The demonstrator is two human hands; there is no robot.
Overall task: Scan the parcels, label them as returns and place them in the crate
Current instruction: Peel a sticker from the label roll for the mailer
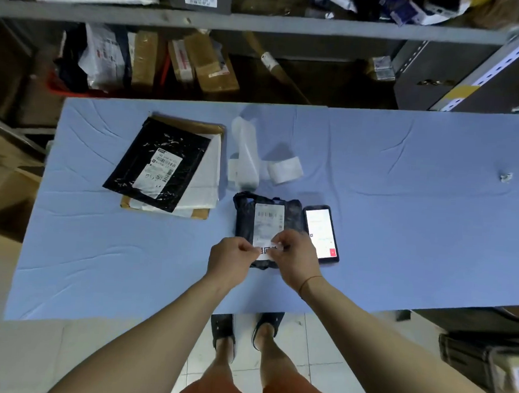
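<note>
A small black parcel (246, 223) with a white shipping label lies on the blue table (402, 223), just in front of me. Over its near end, my left hand (231, 263) and my right hand (294, 259) pinch a small white label (268, 251) between fingertips. To the parcel's right lies a handheld scanner phone (321, 233) with a lit screen. A stack of flat parcels (163, 166), a black one on top, sits at the left. A white label roll (285, 170) lies behind the parcel.
A white label dispenser (245, 154) stands beside the roll. Shelves (232, 21) full of parcels and boxes rise behind the table. Cardboard boxes (1, 177) stand at the left, and a dark crate (479, 364) holding parcels sits on the floor at the lower right.
</note>
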